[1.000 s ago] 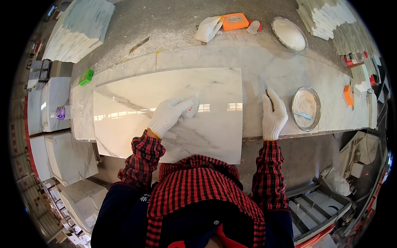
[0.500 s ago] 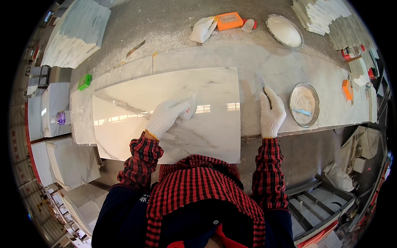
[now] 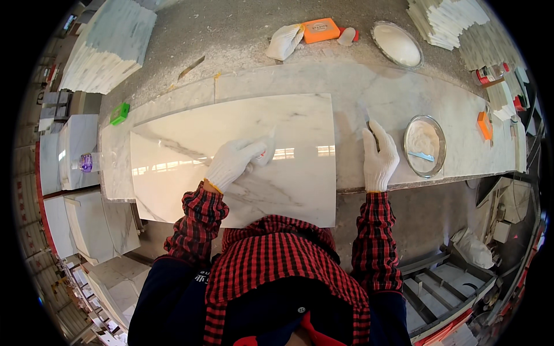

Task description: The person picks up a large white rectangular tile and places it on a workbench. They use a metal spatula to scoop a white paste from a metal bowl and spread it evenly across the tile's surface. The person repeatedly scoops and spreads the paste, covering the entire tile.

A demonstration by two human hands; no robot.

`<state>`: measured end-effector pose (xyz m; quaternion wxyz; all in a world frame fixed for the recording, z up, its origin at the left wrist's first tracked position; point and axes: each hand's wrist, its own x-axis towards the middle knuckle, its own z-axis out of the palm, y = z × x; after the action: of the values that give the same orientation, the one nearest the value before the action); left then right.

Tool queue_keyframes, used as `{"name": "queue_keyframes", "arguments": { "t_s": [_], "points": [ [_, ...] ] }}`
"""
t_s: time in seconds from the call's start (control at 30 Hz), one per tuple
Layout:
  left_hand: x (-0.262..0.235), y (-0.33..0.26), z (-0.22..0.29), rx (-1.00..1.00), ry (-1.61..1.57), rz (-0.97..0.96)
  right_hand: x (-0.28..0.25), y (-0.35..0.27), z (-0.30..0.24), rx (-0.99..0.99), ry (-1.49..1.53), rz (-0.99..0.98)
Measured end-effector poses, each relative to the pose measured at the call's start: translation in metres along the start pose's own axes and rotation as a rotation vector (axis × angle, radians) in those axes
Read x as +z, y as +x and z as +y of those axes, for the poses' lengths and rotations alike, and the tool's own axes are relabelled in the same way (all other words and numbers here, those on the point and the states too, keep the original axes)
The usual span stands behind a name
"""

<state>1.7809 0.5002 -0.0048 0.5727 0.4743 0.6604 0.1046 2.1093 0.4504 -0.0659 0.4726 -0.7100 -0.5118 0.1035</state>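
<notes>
A glossy white marble-look slab with grey veins lies before me, overhanging the bench's near edge. My left hand, in a white knit glove, is closed over it around a small white squeeze bottle with a pointed tip; most of the bottle is hidden. To the slab's right, my right hand, gloved too, stays low over the bench. Its thumb and fingers are around a thin, dark-edged piece whose kind I cannot make out. Beside it stands a round metal bowl of whitish paste or powder, with a light-blue strip inside.
At the back of the bench are a crumpled white glove, an orange box and a dish of white powder. A green block sits left, an orange one right. Slab stacks rise at the far corners.
</notes>
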Motion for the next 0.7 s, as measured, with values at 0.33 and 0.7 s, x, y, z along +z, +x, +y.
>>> {"name": "queue_keyframes", "arguments": {
  "t_s": [0.33, 0.7],
  "points": [
    [0.01, -0.003, -0.004, 0.089, 0.119, -0.03, -0.003, 0.001, -0.004, 0.038, -0.007, -0.013],
    [0.048, -0.012, 0.022, 0.341, 0.407, -0.12, -0.003, 0.0, -0.004, 0.053, 0.015, -0.036]
  ]
}}
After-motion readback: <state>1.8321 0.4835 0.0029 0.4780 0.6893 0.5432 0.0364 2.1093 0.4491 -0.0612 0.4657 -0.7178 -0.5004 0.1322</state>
